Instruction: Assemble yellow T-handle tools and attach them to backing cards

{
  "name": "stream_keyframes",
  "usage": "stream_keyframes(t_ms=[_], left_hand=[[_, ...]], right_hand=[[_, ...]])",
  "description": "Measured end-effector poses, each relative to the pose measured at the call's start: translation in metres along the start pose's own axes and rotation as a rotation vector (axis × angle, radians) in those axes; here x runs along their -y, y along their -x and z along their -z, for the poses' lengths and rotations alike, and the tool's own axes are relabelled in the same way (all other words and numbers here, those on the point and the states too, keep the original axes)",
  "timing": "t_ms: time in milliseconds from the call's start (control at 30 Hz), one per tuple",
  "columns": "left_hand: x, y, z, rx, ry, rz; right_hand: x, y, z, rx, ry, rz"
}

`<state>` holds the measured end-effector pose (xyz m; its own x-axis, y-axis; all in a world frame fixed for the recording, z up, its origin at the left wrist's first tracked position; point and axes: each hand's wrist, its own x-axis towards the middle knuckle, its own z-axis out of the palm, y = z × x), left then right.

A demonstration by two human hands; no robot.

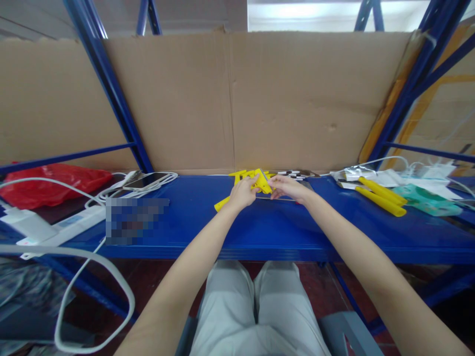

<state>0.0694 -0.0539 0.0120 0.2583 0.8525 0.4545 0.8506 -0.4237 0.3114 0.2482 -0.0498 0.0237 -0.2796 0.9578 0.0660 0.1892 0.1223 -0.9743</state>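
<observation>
Near the back of the blue table (208, 222), both hands meet at a small yellow piece (263, 182) with a grey edge. My left hand (243, 192) is closed on its left side, and my right hand (285, 188) pinches its right side. Several other yellow parts (237, 176) lie just behind my left hand. Another yellow piece (221, 203) sticks out to the left of that hand. Black-and-white checkered pieces (293, 174) lie behind my right hand.
Yellow-handled pliers (384, 198) lie on the right beside a green packet (426, 199). On the left are a red bag (55, 184), a white power strip (74, 225), a phone (146, 181) and looped white cables. Cardboard (260, 99) stands along the back between blue posts.
</observation>
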Motion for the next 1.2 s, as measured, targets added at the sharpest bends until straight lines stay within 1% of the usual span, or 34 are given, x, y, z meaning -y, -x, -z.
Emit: stream_keyframes(t_ms=[67, 133, 167, 233, 267, 333, 367, 433, 533, 567, 633, 700, 767, 833, 967, 1067, 1200], left_hand=[[0.004, -0.003, -0.001, -0.029, 0.073, 0.02], [0.008, -0.006, -0.001, -0.051, 0.155, 0.055], [0.009, -0.008, -0.001, -0.062, 0.201, 0.07], [0.012, -0.01, 0.001, -0.089, 0.296, 0.087], [0.013, -0.011, 0.002, -0.104, 0.341, 0.09], [0.015, -0.013, 0.004, -0.122, 0.416, 0.093], [0.015, -0.014, 0.006, -0.122, 0.439, 0.094], [0.016, -0.014, 0.007, -0.11, 0.449, 0.093], [0.014, -0.012, 0.006, -0.094, 0.369, 0.076], [0.013, -0.011, 0.004, -0.09, 0.32, 0.067], [0.01, -0.007, 0.001, -0.075, 0.203, 0.038], [0.006, -0.003, -0.002, -0.035, 0.1, -0.014], [0.001, 0.0, -0.004, 0.002, 0.023, -0.05], [-0.003, 0.003, -0.004, 0.034, -0.031, -0.067], [-0.005, 0.005, -0.004, 0.063, -0.072, -0.101], [-0.004, 0.005, -0.004, 0.065, -0.069, -0.111], [-0.003, 0.004, -0.005, 0.071, -0.057, -0.113]], right_hand=[[0.001, -0.002, 0.016, -0.163, 0.08, 0.04], [-0.002, -0.004, 0.036, -0.32, 0.169, 0.096], [-0.005, -0.006, 0.046, -0.412, 0.234, 0.106], [-0.013, -0.007, 0.066, -0.559, 0.398, 0.077], [-0.017, -0.007, 0.074, -0.605, 0.487, 0.044], [-0.023, -0.007, 0.084, -0.629, 0.595, 0.002], [-0.024, -0.007, 0.085, -0.619, 0.612, -0.003], [-0.022, -0.005, 0.08, -0.572, 0.573, 0.027], [-0.014, -0.005, 0.059, -0.467, 0.406, 0.122], [-0.01, -0.005, 0.05, -0.42, 0.347, 0.145], [-0.005, -0.006, 0.032, -0.265, 0.233, 0.16], [-0.004, -0.006, 0.016, -0.118, 0.158, 0.175], [-0.005, -0.005, 0.004, -0.03, 0.13, 0.177], [-0.008, -0.004, -0.003, 0.027, 0.098, 0.152], [-0.013, -0.003, -0.009, 0.085, -0.015, 0.085], [-0.016, -0.005, -0.009, 0.074, -0.06, 0.066], [-0.019, -0.009, -0.01, 0.052, -0.066, 0.062]])
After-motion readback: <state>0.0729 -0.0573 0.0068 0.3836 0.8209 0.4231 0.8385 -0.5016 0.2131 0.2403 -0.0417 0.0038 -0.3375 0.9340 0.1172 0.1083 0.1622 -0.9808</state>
